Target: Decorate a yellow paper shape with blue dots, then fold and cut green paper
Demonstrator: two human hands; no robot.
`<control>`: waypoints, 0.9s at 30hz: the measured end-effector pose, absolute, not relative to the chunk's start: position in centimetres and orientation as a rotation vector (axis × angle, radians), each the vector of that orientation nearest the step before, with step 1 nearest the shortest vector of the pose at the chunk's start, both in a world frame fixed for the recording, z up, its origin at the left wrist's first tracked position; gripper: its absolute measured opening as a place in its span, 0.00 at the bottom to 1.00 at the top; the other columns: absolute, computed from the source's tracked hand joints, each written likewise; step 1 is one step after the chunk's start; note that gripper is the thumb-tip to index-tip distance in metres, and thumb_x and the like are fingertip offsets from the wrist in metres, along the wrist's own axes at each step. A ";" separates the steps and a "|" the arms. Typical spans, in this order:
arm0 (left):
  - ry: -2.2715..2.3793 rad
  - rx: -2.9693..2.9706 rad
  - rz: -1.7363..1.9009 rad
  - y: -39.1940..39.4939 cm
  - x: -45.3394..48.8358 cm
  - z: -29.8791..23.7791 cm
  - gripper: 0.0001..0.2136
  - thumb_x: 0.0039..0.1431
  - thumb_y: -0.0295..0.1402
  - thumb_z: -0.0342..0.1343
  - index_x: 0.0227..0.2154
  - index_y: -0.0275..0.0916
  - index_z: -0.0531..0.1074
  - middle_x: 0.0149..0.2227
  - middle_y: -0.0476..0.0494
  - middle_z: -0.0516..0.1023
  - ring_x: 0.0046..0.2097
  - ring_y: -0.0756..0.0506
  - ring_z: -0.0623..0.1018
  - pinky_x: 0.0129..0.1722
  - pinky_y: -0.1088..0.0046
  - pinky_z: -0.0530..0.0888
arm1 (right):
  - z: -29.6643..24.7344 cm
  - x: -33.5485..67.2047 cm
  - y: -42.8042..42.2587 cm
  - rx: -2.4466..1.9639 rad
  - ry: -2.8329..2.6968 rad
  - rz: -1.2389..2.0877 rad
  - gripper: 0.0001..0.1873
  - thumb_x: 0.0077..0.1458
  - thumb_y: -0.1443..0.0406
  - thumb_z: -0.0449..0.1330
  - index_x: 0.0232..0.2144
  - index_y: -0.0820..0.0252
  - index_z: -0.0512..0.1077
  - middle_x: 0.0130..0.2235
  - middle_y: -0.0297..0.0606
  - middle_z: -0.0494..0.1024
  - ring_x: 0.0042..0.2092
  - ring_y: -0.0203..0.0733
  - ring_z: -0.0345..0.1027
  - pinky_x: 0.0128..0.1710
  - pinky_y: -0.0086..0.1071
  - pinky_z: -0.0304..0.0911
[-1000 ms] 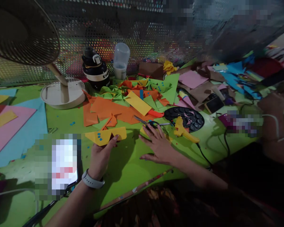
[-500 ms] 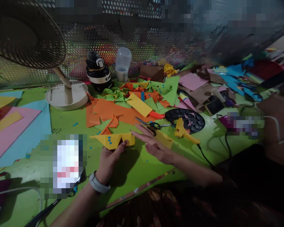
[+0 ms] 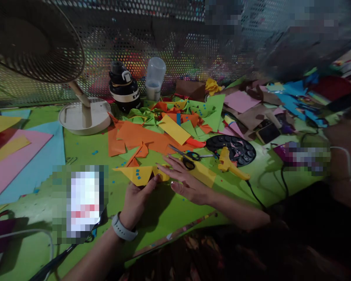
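Note:
My left hand (image 3: 139,199), with a watch (image 3: 123,227) on its wrist, pinches a folded piece of yellow paper (image 3: 131,174) that carries small blue squares. The paper is held a little above the green table, its pointed end to the left. My right hand (image 3: 190,181) is open, fingers stretched out flat, with the fingertips at the paper's right end; whether they press on it I cannot tell. Just beyond that hand lie scissors (image 3: 190,160) and a flat yellow sheet (image 3: 203,174). A yellow glue gun (image 3: 231,164) rests to the right of them.
Orange paper (image 3: 143,136) and green scraps lie behind my hands, with a black palette (image 3: 245,150) to the right. A fan (image 3: 84,117), a black bottle (image 3: 124,91) and a clear bottle (image 3: 155,80) stand at the back. A lit phone (image 3: 83,203) is at left. Another person's arm (image 3: 343,152) reaches in at right.
My right hand has moved slightly left, its fingers now over the yellow paper's right end, which looks curved. The left hand keeps its hold. The view has shifted slightly.

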State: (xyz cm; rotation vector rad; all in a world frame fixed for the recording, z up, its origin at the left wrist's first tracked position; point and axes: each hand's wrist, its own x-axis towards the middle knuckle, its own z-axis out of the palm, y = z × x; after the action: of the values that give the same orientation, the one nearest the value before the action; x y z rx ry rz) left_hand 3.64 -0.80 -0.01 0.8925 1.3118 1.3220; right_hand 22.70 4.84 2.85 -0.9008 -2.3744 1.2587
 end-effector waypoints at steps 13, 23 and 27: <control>1.308 0.842 1.301 -1.0 3.7 0.0 0.09 0.51 0.38 0.66 0.31 0.38 0.79 0.30 0.46 0.80 0.31 0.48 0.76 0.32 0.74 0.73 | 2.1 22.5 4.9 -0.904 -2.453 1.134 0.34 0.63 0.44 0.46 0.67 0.44 0.51 0.71 0.34 0.43 0.71 0.49 0.30 0.68 0.52 0.36; 1.237 0.814 1.336 -1.1 3.6 -0.7 0.08 0.53 0.35 0.65 0.35 0.39 0.79 0.34 0.46 0.81 0.34 0.48 0.78 0.36 0.74 0.75 | 1.8 22.0 4.5 -0.886 -2.571 0.813 0.36 0.63 0.42 0.42 0.67 0.50 0.52 0.70 0.42 0.50 0.70 0.50 0.37 0.68 0.53 0.36; 1.246 0.812 1.365 -1.0 3.6 -0.8 0.07 0.55 0.36 0.64 0.34 0.39 0.78 0.32 0.47 0.80 0.34 0.49 0.78 0.36 0.75 0.74 | 1.6 21.9 4.5 -0.861 -2.564 0.792 0.36 0.64 0.43 0.41 0.67 0.51 0.52 0.70 0.44 0.50 0.70 0.50 0.37 0.67 0.53 0.39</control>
State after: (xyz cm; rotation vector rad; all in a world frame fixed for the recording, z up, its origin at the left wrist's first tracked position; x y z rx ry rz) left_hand 3.60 -0.96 -0.80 0.8118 1.2462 1.3654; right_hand 21.91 4.46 1.61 -0.8612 -2.5643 0.7924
